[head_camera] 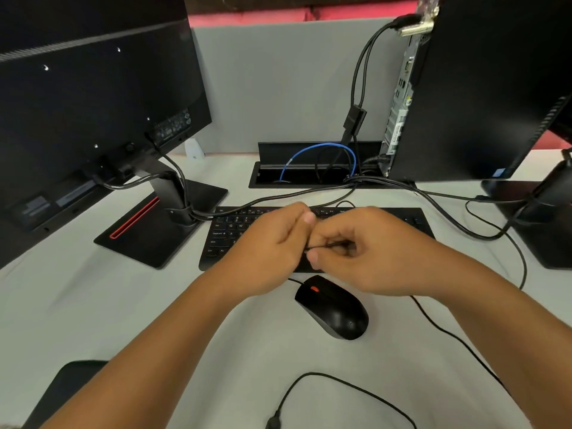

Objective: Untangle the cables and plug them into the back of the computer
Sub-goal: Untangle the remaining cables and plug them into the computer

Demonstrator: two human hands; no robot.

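Note:
My left hand (pixel 274 243) and my right hand (pixel 368 252) meet above the black keyboard (pixel 402 219), both pinching a thin black cable (pixel 322 245) stretched between them. A black mouse (pixel 332 308) lies just below the hands, its cable running under them. Another thin black cable with a USB plug (pixel 274 421) loops at the bottom edge. The black computer tower (pixel 464 97) stands at the back right, its port panel (pixel 400 100) facing left with black cables plugged in near the top.
A monitor (pixel 93 103) seen from behind stands at the left on its stand (pixel 161 230). A second monitor stand (pixel 548 212) is at the right. A desk cable tray (pixel 309 168) holds a blue cable. Thick black cables cross the grey desk behind the keyboard.

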